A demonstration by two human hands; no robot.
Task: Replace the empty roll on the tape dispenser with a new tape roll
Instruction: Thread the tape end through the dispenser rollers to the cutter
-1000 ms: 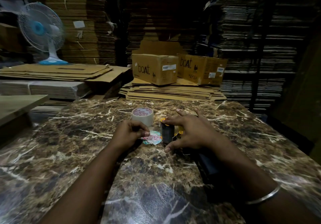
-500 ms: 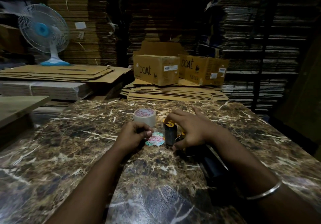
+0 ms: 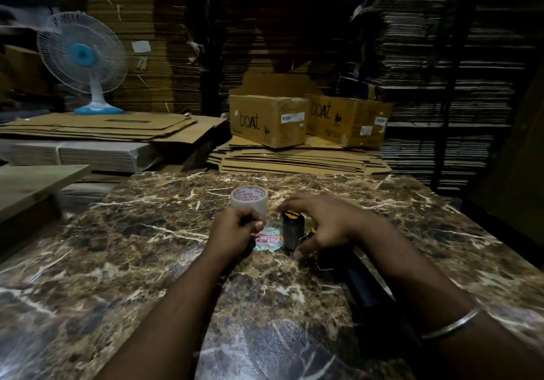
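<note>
The worktop is dark brown marble, mottled and run through with white and tan veins. The tape roll is pale beige, its core printed in red. A flat label shows red lettering on white with a teal edge. The tape dispenser is black with yellow trim. The fan is white with a blue hub and base. The boxes are tan cardboard with black "boAt" lettering.

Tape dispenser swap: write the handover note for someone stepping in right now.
Left hand: curled, pinching the empty roll lying flat beside the dispenser.
Right hand: fingers curled over the dispenser, steadying it on the table.
New roll: on the table just behind the left hand, untouched.
Done: the empty roll looks to be off or nearly off.
Left: set it aside, mount the new roll, thread it.
</note>
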